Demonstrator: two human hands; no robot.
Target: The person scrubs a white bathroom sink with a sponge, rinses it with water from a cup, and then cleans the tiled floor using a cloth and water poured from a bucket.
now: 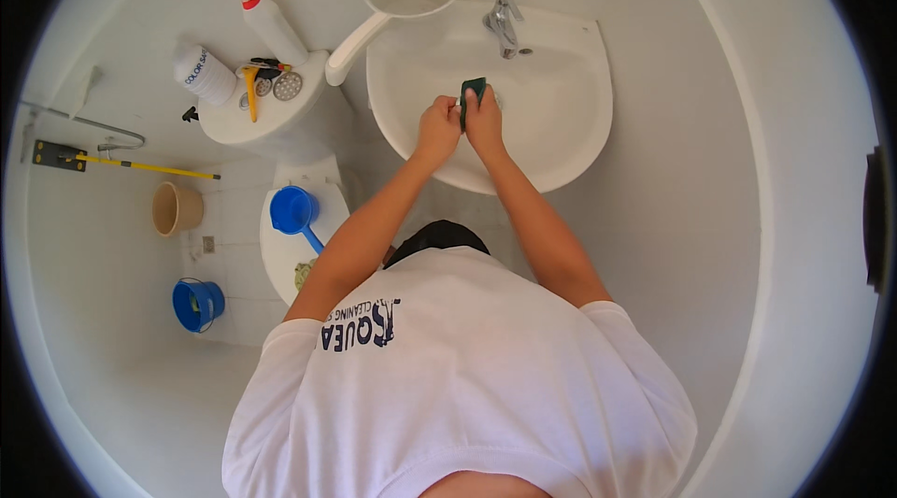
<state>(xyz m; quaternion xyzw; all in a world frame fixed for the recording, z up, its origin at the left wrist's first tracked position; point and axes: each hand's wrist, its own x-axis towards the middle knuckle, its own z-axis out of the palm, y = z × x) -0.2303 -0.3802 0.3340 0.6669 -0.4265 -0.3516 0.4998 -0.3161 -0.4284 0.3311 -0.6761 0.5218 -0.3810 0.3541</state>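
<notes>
Left hand (438, 130), right hand (484, 121) gripping dark green pad (475, 85), seemingly scourer; dark lettering on squat white bottle (213, 85), shirt (523, 367).

Bathroom: white washbasin (565, 129), tap (503, 29) at its back edge, toilet (277, 257) beside it, and what looks like a tiled floor (241, 264)

You wear a white T-shirt (523, 362) with short sleeves (271, 362) that end in a plain stitched hem above your elbows. A dark navy print (360, 325) of large and smaller lettering marks your left chest, and a rounded collar (472, 462) circles your neck. Black clothing (437, 242) shows past the shirt's lower edge. Your left hand (437, 131) and right hand (484, 124) are bare.
</notes>
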